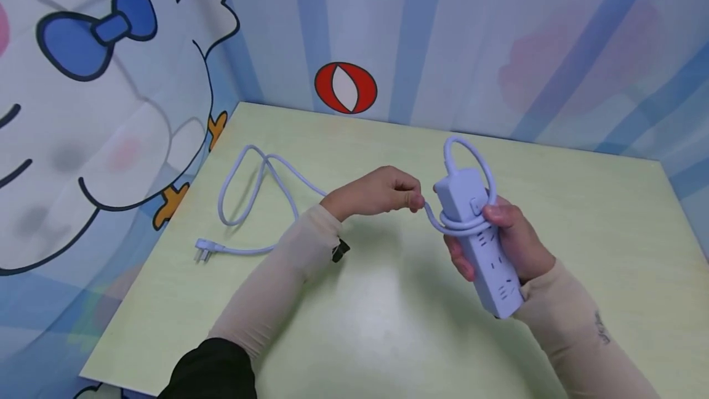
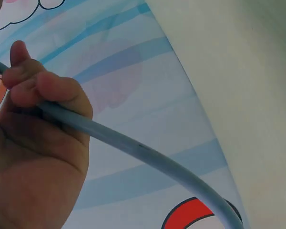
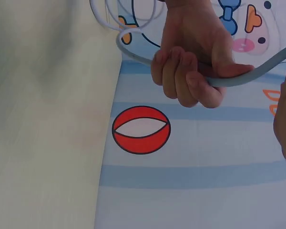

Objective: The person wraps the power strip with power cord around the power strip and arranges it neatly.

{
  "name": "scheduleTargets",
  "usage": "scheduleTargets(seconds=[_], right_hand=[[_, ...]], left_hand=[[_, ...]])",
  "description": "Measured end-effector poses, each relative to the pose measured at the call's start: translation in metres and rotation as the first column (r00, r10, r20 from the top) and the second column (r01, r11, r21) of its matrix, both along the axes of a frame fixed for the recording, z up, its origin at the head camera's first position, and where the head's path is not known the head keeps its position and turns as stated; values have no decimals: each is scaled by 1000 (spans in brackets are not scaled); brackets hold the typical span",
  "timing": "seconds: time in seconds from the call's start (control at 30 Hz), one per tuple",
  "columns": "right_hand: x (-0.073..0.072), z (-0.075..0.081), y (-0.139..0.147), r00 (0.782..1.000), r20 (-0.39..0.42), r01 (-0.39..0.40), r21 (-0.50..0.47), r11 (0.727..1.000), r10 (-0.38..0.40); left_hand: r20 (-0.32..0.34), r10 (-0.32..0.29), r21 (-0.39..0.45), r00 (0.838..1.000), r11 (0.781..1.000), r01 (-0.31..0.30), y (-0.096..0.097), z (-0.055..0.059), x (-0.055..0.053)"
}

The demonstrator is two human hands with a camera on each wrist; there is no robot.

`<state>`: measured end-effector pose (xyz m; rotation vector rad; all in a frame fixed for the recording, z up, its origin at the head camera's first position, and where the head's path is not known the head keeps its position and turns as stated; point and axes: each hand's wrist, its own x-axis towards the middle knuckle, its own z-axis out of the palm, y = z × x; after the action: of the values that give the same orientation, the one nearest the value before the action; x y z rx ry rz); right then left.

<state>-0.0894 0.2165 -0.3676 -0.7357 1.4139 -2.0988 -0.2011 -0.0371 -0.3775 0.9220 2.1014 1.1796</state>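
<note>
A white power strip (image 1: 490, 257) is held tilted above the table by my right hand (image 1: 517, 236), whose thumb lies near the loops of cord around its body. From the strip's top end the cord (image 1: 471, 143) arcs over and wraps around the upper part. My left hand (image 1: 384, 193) grips the same cord just left of the strip; in the left wrist view the fingers curl round the cord (image 2: 133, 145). The right wrist view also shows the left hand (image 3: 190, 62) closed on it. The cord's free end with its plug (image 1: 205, 248) lies on the table at the left.
Loose cord loops (image 1: 224, 202) spread over the left part of the pale table (image 1: 365, 337). Behind the table stands a printed backdrop (image 1: 365, 17) with blue stripes and cartoon figures. A small black item (image 1: 340, 250) shows at the left wrist.
</note>
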Motion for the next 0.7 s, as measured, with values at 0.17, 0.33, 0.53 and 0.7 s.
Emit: scheduleTargets(seconds=[0.17,0.33,0.53,0.7], right_hand=[[-1,-5,-10,997,-36,-59,97,994,63],[4,-16,-25,991,-22,-126,201,971,133],[12,-30,-41,989,6,-137,390,911,146],[6,-28,-45,988,-84,-76,473,878,131]], left_hand=[[-67,15,-78,998,997,-21,6,-4,0],[-300,-82,-236,950,972,10,12,-9,-1],[-517,-247,-469,820,883,-30,17,8,5],[-705,-350,-501,617,862,-83,13,26,3]])
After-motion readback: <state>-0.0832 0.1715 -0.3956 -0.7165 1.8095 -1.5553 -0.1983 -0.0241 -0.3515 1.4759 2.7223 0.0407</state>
